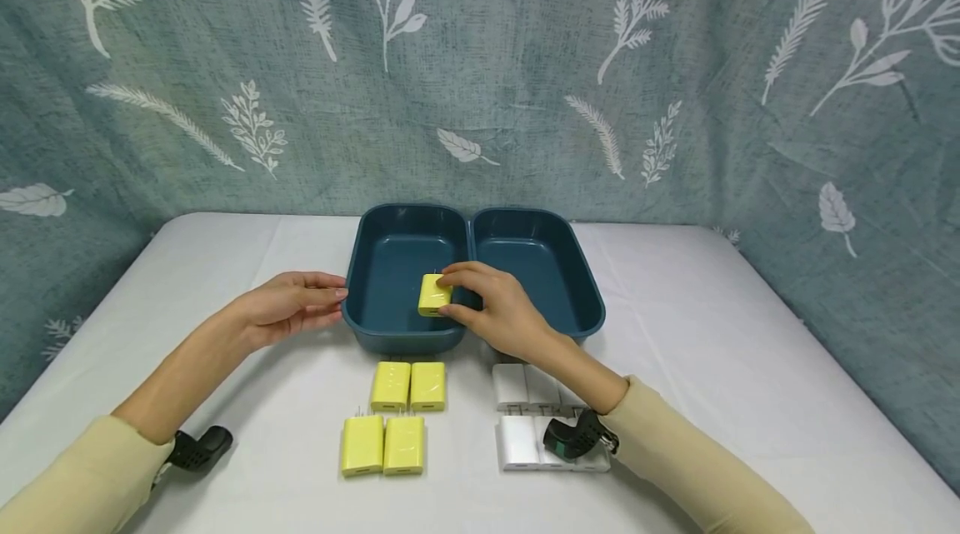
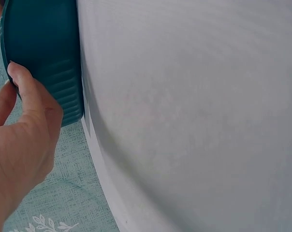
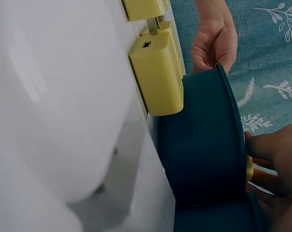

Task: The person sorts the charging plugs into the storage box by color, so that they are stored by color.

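Observation:
My right hand [image 1: 498,309] pinches a yellow charger plug [image 1: 432,296] between thumb and fingers, over the near right part of the left blue bin [image 1: 405,344]. Its prongs point away from me. In the right wrist view the bin wall mostly hides this plug [image 3: 249,169]. My left hand [image 1: 296,306] holds the left rim of the same bin, its fingers against the outer wall in the left wrist view [image 2: 27,121]. Several yellow charger plugs [image 1: 405,444] lie in two rows before the left bin.
A second blue bin [image 1: 592,321] stands against the right side of the first. Several white charger plugs [image 1: 517,442] lie in two rows before it, partly hidden under my right forearm. A patterned curtain [image 1: 480,101] hangs behind the white table [image 1: 675,351].

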Action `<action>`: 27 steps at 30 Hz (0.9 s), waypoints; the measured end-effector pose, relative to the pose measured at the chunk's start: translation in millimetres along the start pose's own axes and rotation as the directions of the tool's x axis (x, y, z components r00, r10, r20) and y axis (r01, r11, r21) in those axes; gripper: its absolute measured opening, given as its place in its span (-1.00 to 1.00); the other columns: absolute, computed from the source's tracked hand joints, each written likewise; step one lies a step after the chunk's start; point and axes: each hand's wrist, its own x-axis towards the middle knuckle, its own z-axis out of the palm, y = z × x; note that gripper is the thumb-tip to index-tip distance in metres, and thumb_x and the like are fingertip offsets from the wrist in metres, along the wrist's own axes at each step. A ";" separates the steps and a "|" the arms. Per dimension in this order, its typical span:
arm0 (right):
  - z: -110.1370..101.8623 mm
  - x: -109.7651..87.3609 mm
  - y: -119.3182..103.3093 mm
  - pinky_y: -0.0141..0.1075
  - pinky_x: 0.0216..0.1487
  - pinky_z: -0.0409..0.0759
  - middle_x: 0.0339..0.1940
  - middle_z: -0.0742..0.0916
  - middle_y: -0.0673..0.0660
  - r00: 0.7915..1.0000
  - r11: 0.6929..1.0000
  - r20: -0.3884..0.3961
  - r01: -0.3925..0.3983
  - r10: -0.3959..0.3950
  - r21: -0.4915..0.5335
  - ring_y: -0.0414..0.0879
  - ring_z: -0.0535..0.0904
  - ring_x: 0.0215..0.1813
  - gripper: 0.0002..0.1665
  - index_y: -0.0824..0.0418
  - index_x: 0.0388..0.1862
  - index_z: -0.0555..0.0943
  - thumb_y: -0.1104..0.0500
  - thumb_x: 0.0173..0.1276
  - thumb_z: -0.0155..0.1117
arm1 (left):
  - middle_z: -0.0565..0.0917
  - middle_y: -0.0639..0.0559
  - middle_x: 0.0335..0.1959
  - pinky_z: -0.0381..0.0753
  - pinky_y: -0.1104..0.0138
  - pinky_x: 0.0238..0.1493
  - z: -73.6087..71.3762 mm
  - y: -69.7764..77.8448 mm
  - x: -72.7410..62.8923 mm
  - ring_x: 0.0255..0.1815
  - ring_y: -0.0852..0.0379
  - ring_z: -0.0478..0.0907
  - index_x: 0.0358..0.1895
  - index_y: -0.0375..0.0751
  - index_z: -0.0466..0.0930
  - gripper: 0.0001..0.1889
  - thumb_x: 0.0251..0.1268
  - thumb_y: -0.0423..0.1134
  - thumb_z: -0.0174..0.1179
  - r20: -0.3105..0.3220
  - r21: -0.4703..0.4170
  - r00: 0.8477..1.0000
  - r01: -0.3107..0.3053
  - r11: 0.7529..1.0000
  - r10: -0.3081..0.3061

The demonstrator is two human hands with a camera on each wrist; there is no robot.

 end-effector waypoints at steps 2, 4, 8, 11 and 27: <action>0.5 0.4 0.4 -0.11 0.07 0.64 0.20 0.63 0.17 1.000 1.000 0.002 -0.002 0.002 -0.006 0.02 0.58 0.19 -0.62 0.23 0.09 0.66 0.16 0.32 0.43 | 0.65 -0.05 -0.16 0.69 0.37 -0.02 0.2 -0.3 0.4 -0.18 0.16 0.67 0.28 -0.52 0.23 -0.59 0.49 -0.43 0.07 -0.002 -0.002 1.000 0.004 1.000 -0.004; 0.6 0.4 1.0 -0.11 0.08 0.64 0.19 0.64 0.18 1.000 1.000 0.000 -0.002 0.002 -0.014 0.03 0.58 0.17 -0.64 0.25 0.07 0.67 0.19 0.31 0.43 | 0.65 -0.06 -0.15 0.68 0.37 -0.02 0.8 -0.3 0.7 -0.17 0.15 0.67 0.26 -0.52 0.26 -0.61 0.49 -0.43 0.08 0.002 0.001 1.000 0.004 1.000 -0.004; 0.6 1.1 1.8 -0.13 0.07 0.64 0.17 0.64 0.18 1.000 0.999 0.002 0.004 -0.004 -0.032 0.03 0.59 0.15 -0.66 0.25 0.04 0.67 0.21 0.31 0.43 | 0.65 -0.07 -0.14 0.68 0.37 -0.02 -0.1 0.1 0.8 -0.16 0.14 0.67 0.26 -0.52 0.27 -0.61 0.49 -0.43 0.08 0.003 0.000 1.000 0.001 1.000 -0.001; 1.0 2.2 2.7 -0.19 0.06 0.64 0.17 0.64 0.16 1.000 0.998 0.008 0.013 -0.012 -0.054 0.01 0.59 0.16 -0.67 0.24 0.04 0.67 0.21 0.31 0.42 | 0.65 -0.07 -0.14 0.68 0.37 -0.01 -0.8 0.5 0.7 -0.15 0.14 0.67 0.27 -0.52 0.25 -0.60 0.49 -0.43 0.08 -0.002 -0.005 1.000 0.004 1.000 -0.004; -9.6 8.6 -5.2 -0.12 0.20 0.58 0.24 0.60 0.18 0.991 0.995 0.133 -0.015 0.029 -0.102 0.05 0.53 0.24 -0.52 0.25 0.18 0.60 0.15 0.31 0.43 | 0.63 -0.07 -0.13 0.67 0.34 0.03 -2.5 0.1 0.0 -0.14 0.14 0.67 0.31 -0.54 0.19 -0.55 0.49 -0.42 0.08 -0.008 0.008 1.000 0.009 1.000 -0.009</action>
